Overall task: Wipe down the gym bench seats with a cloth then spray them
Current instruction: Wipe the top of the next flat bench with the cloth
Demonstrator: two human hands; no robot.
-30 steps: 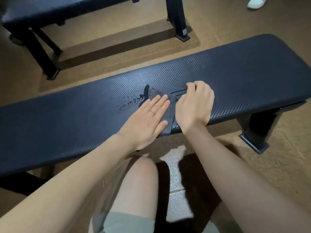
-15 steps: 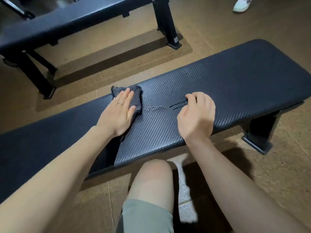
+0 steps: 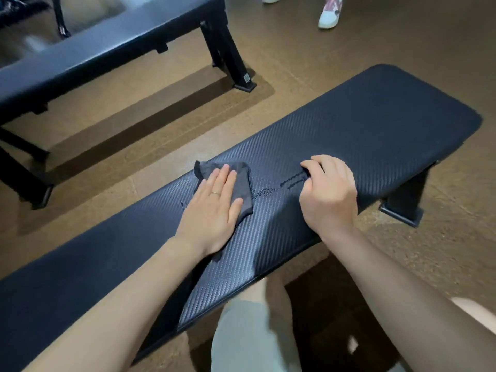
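Pressing flat with straight fingers, the left hand (image 3: 214, 210) is laid on a small dark grey rumpled cloth (image 3: 237, 183), which is held against the far edge of the long black textured padded bench (image 3: 375, 130), about midway along it. Nothing is grasped by the right hand (image 3: 328, 196), which is rested knuckles-up on the pad with fingers curled under, just beside a patch of wet droplets (image 3: 264, 191) lying between both hands. A second black bench (image 3: 94, 63) is seen beyond, and white sneakers (image 3: 328, 14) on the brown floor (image 3: 295, 57).
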